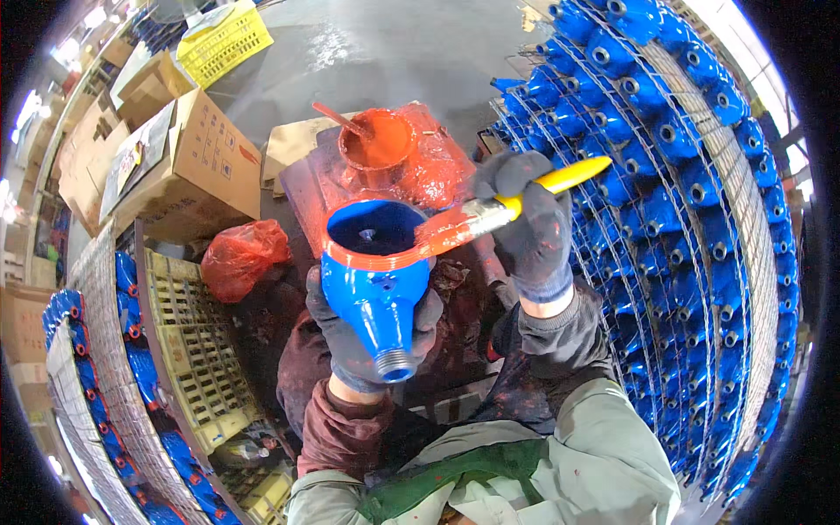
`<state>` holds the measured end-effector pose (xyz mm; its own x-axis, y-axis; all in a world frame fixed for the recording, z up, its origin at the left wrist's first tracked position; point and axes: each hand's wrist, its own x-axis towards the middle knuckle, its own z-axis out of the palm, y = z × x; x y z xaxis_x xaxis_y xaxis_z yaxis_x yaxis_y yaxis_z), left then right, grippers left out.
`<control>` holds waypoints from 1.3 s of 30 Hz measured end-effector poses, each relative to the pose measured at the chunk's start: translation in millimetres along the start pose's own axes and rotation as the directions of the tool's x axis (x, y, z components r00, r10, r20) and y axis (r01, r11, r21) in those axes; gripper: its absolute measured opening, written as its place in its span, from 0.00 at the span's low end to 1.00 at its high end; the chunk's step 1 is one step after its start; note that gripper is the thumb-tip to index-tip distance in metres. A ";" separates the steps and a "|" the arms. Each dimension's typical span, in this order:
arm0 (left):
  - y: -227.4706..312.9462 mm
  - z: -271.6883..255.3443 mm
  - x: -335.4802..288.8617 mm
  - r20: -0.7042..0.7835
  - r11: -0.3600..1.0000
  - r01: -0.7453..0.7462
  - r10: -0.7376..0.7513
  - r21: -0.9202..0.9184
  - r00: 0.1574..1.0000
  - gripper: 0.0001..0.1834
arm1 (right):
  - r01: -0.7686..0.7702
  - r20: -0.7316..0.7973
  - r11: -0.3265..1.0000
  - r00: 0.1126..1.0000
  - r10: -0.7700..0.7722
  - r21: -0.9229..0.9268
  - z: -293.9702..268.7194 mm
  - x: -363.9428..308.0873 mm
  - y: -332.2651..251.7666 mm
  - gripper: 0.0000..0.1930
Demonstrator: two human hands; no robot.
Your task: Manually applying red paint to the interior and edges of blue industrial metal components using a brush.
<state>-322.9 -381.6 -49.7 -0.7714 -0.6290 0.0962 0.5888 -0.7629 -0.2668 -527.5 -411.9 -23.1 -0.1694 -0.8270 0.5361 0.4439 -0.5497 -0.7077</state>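
My left hand [350, 337], in a dark glove, is closed around a blue metal housing [372, 293] from below and behind. The housing has a wide open mouth at the top and a threaded spout pointing toward me. Red paint coats its rim. In my right hand [534, 219], also gloved, is a paintbrush [567, 175] with a yellow handle, and its red-smeared bristles touch the right side of the rim. Just beyond the housing stands a red-coated paint pot [378, 144] with a stick [341, 118] leaning in it.
Wire racks [674, 114] full of blue housings rise on the right. More blue housings [122, 376] line a rack at left, beside a yellow plastic crate [197, 350]. Cardboard boxes [188, 166], a red plastic bag [245, 258] and a bright yellow basket [226, 44] lie farther off left.
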 end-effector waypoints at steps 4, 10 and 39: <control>-6.2 2.9 -0.5 -0.118 0.999 -0.007 0.013 0.053 0.993 0.62 | -0.087 -0.049 0.993 0.995 0.091 0.086 -12.7 0.8 16.1 0.16; -16.8 -8.2 0.4 -0.008 0.963 0.266 -0.266 0.034 0.964 0.66 | -0.280 0.014 0.849 0.952 0.306 0.449 -34.2 -5.6 29.6 0.17; 11.9 -26.8 22.5 0.141 -0.384 0.189 0.683 0.904 0.716 0.46 | 0.176 0.037 0.512 0.962 -0.269 -0.841 -22.7 3.9 23.4 0.12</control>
<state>-339.7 -400.8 -76.3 -0.1162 -0.9930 0.0214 -0.1536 0.0392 0.9873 -537.7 -430.7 -48.0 -0.2497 -0.6435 0.7236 -0.5424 -0.5261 -0.6550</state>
